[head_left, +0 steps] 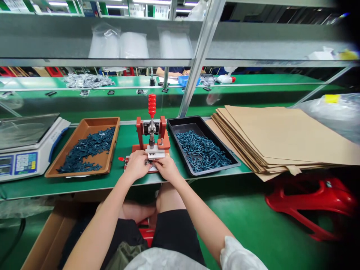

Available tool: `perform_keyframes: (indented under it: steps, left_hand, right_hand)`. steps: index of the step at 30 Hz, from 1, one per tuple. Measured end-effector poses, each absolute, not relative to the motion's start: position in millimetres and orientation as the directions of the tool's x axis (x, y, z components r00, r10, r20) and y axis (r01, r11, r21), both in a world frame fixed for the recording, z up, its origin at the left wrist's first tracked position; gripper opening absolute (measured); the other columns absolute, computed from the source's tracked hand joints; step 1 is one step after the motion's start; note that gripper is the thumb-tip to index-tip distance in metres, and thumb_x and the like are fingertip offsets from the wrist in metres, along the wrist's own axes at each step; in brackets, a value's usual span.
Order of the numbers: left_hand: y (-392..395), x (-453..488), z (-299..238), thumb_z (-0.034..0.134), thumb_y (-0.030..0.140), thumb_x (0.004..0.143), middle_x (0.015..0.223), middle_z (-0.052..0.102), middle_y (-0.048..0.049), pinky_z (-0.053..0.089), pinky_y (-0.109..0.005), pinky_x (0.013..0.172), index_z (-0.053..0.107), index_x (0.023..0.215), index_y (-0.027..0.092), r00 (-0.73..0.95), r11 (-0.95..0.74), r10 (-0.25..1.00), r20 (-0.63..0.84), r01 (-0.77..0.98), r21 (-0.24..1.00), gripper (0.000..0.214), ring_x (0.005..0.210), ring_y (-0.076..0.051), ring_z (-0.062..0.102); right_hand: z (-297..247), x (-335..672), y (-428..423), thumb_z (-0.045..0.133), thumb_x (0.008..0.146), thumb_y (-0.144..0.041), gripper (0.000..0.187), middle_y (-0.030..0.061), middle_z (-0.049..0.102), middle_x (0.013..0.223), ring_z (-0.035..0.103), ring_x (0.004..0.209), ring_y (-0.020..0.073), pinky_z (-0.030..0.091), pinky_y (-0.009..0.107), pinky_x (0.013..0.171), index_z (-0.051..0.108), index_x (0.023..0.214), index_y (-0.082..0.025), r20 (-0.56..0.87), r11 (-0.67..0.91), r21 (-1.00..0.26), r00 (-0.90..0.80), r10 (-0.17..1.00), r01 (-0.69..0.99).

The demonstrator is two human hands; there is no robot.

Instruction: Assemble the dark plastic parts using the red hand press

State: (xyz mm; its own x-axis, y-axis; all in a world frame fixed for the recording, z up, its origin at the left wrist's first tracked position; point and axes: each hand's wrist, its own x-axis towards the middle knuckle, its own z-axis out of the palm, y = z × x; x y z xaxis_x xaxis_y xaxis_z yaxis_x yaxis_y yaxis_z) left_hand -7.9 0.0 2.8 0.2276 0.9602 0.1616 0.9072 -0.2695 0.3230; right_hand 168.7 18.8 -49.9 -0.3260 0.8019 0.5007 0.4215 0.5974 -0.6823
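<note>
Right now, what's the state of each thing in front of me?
Red handle: upright
Brown tray: partly filled
Black tray: partly filled
Blue pieces: heaped loosely in both trays
Brown sheets: stacked, edges uneven
Scale: display unreadable
Left grip: curled, at the press
Right grip: curled, at the press

Green floor (236, 213) showed under the near table (128, 138), its top also green. A red plastic stool (334, 193) stood near, on the right. Beyond the table, a metal post (201, 52) crossed in front of a long grey shelf (64, 37) running left to right. Farther off, another green bench (135, 79). Bright strip lights (152, 2) hung at the far end; far right looked dim.
</note>
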Motion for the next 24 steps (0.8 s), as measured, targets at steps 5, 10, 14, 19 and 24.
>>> perform_keyframes:
  steps: [5,10,14,19,24]
  left_hand:
    - [-6.0,-9.5,1.4,0.064,0.031,0.084,0.110,0.068,-0.0106,0.047,-0.046,0.097,0.078,0.099,0.023,0.258,-0.311,0.945,0.202,0.901,0.302,0.022,0.108,-0.031,0.060]
    - [-5.6,-10.4,1.5,0.065,0.033,0.084,0.107,0.067,-0.0109,0.047,-0.046,0.096,0.078,0.094,0.023,0.276,-0.326,0.941,0.198,0.898,0.297,0.019,0.109,-0.031,0.060]
    - [-6.5,-9.8,1.1,0.066,0.034,0.083,0.109,0.066,-0.0115,0.047,-0.047,0.098,0.078,0.098,0.023,0.271,-0.318,0.944,0.191,0.903,0.289,0.022,0.110,-0.032,0.059]
    - [-10.8,-11.9,-0.5,0.060,0.031,0.088,0.118,0.063,-0.0132,0.044,-0.049,0.103,0.076,0.099,0.021,0.345,-0.386,0.918,0.194,0.890,0.241,0.022,0.119,-0.032,0.054]
    - [-12.7,-10.9,-1.4,0.061,0.031,0.087,0.121,0.062,-0.0133,0.042,-0.050,0.106,0.074,0.101,0.021,0.328,-0.366,0.926,0.187,0.901,0.232,0.022,0.123,-0.033,0.052]
  right_hand:
    - [-46.3,165.0,16.6,0.063,0.088,-0.012,0.020,0.0078,0.074,0.109,0.067,0.107,0.0232,0.052,0.038,0.098,0.078,0.098,-0.022,0.475,0.570,-0.718,-0.318,0.821,0.400]
    - [-46.8,162.6,18.1,0.057,0.089,-0.011,0.028,0.0102,0.071,0.117,0.063,0.114,0.0252,0.051,0.041,0.101,0.073,0.110,-0.021,0.486,0.565,-0.715,-0.289,0.825,0.412]
    - [-45.5,166.4,23.5,0.057,0.088,-0.012,0.030,0.0085,0.072,0.113,0.066,0.109,0.0252,0.052,0.042,0.100,0.074,0.110,-0.023,0.481,0.583,-0.712,-0.333,0.811,0.391]
    - [-48.0,167.6,30.1,0.063,0.084,-0.015,0.025,0.0049,0.073,0.106,0.069,0.099,0.0238,0.055,0.039,0.094,0.077,0.102,-0.025,0.437,0.530,-0.764,-0.309,0.845,0.368]
    - [-47.7,164.7,26.6,0.059,0.088,-0.016,0.024,0.0084,0.068,0.116,0.066,0.108,0.0251,0.053,0.042,0.100,0.075,0.104,-0.023,0.505,0.578,-0.718,-0.283,0.816,0.388]
